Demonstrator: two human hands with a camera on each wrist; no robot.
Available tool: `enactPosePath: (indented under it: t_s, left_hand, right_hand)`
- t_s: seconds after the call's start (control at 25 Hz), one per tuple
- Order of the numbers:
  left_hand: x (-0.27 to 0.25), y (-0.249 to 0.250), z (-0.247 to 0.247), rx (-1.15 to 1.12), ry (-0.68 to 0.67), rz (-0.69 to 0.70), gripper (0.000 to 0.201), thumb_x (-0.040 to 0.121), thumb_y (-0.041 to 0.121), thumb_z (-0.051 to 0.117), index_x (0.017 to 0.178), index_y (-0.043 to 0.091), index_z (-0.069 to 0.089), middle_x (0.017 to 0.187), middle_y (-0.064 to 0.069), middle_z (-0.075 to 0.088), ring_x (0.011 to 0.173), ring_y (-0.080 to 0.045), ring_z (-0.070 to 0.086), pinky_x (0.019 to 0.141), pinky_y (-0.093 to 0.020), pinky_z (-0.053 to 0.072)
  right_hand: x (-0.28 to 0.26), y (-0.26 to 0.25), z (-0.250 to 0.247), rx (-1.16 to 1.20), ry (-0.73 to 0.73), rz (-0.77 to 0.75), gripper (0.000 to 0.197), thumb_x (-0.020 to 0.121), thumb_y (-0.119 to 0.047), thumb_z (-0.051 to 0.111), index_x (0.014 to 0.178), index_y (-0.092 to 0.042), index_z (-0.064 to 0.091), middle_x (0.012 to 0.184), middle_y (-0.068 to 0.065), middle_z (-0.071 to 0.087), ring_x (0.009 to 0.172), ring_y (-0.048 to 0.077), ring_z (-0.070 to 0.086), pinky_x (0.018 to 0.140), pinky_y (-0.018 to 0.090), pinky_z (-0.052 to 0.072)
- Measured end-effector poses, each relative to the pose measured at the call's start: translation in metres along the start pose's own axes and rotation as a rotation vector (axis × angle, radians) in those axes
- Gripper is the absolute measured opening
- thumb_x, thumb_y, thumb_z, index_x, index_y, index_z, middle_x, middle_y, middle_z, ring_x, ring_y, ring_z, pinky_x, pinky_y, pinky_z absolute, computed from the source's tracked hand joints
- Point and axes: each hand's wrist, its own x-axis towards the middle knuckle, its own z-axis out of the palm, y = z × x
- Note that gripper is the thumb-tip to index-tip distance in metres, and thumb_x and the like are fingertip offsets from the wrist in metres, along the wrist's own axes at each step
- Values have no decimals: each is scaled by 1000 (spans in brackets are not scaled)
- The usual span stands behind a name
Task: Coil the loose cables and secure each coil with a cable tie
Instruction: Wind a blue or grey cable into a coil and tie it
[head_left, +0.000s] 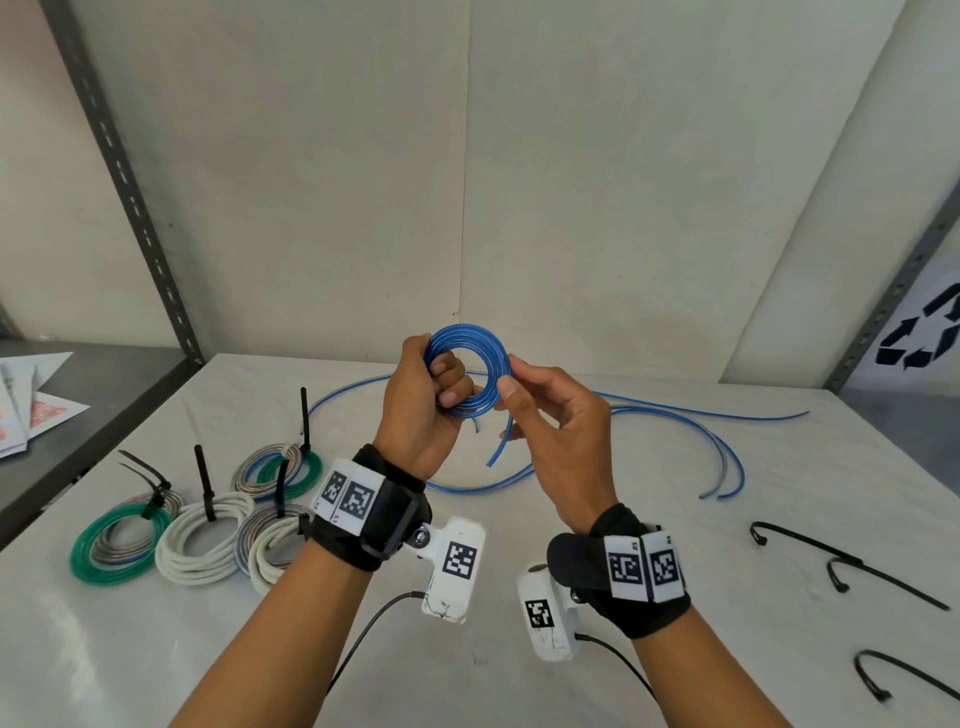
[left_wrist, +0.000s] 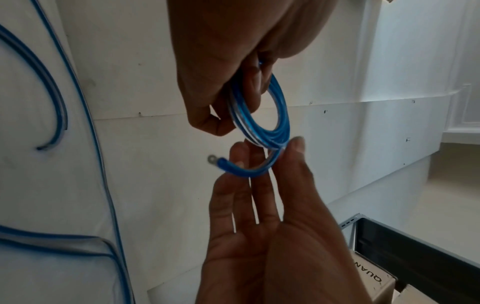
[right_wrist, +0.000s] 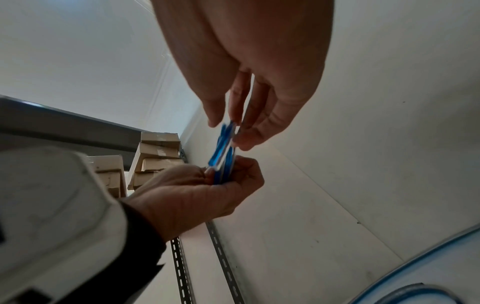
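Above the surface (head_left: 519, 597), left hand (head_left: 423, 400) clamps blue cable coil (head_left: 467, 376) so loops hold; right hand (head_left: 550, 415) pinches its rim, guiding the tail.

Both hands (head_left: 426, 400) (head_left: 550, 415) hold a blue cable coil (head_left: 467, 376) above the table (head_left: 623, 519).

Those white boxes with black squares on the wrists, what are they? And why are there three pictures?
They are small cameras strapped to a person's wrists. One picture comes from a camera on the head, looking down at a white table. The other two look along each hand from below.

The left hand grips a ring of shiny blue plastic cable wound into loops. The right hand pinches the ring's other side, and the cable's last loose end hangs below.

On the table lie finished green, white and grey cable coils, each closed with a black tie. More loose blue cables wait behind, and spare black plastic ties lie on the right.
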Motion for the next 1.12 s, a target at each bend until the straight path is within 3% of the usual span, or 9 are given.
enactPosePath:
  t_s: [0.16, 0.28, 0.48, 0.64, 0.76, 0.84, 0.92, 1.0, 1.12]
  left_hand:
    - [-3, -4, 3, 8, -20, 4, 44, 106, 30, 36, 63, 18, 31, 50, 4, 23, 45, -10, 22, 59, -26, 28]
    - [-5, -8, 6, 12, -36, 8, 43, 107, 31, 34, 66, 18, 32, 53, 4, 24, 47, -11, 26, 64, -27, 37]
    - [-8, -18, 11, 130, -5, 34, 46, 109, 35, 30, 67, 17, 36, 57, 1, 26, 53, -14, 37, 68, -30, 40]
    - [-10, -17, 10, 349, -16, 58, 45, 108, 31, 29, 72, 14, 51, 59, -2, 47, 63, -16, 53, 79, -34, 45]
    - [-9, -8, 6, 612, 5, 88, 48, 107, 32, 32, 89, 8, 69, 72, -7, 67, 73, -18, 65, 82, -38, 53]
    - [-7, -2, 0, 818, -83, 137, 48, 107, 37, 40, 95, 3, 71, 76, -12, 69, 70, -20, 66, 76, -33, 56]
    - [-7, 3, -8, 993, -254, 133, 41, 104, 38, 51, 101, 3, 72, 79, -12, 73, 71, -18, 69, 72, -28, 57]
    - [-8, 10, -17, 1019, -367, 74, 29, 102, 30, 56, 112, 8, 72, 88, -12, 77, 81, -20, 74, 78, -30, 60]
    - [-8, 20, -24, 963, -400, 23, 26, 99, 22, 60, 117, 7, 71, 98, -15, 77, 94, -27, 75, 84, -37, 61]
  right_hand:
    - [-1, 6, 3, 26, 77, -12, 22, 90, -6, 72, 110, -15, 72, 96, -3, 78, 86, 15, 74, 63, 27, 59]
    - [1, 7, 0, 29, 110, -18, 22, 91, -5, 71, 111, -16, 71, 96, -8, 78, 87, 14, 75, 63, 25, 59]
    - [1, 8, -2, 4, 142, -19, 27, 91, -8, 73, 117, -15, 71, 99, -6, 78, 90, 15, 75, 63, 30, 61]
    - [4, 11, -7, 26, 165, -13, 26, 90, -9, 73, 116, -15, 71, 101, 1, 77, 89, 18, 75, 63, 31, 61]
    - [9, 8, -18, -50, 80, -1, 25, 90, -9, 74, 114, -14, 73, 101, 1, 77, 87, 19, 74, 60, 29, 60]
    - [10, 6, -25, -177, -44, -2, 25, 90, -8, 74, 114, -14, 74, 97, 0, 77, 84, 17, 73, 59, 28, 60]
    - [10, 3, -30, -269, -141, 1, 24, 90, -9, 74, 111, -19, 75, 94, -3, 76, 83, 15, 72, 59, 30, 60]
    - [11, 1, -36, -281, -172, 11, 23, 90, -10, 74, 110, -22, 75, 94, -4, 77, 85, 15, 73, 60, 32, 61]
    - [13, -2, -39, -272, -187, 7, 23, 90, -10, 74, 111, -20, 76, 96, -4, 77, 86, 16, 73, 60, 33, 62]
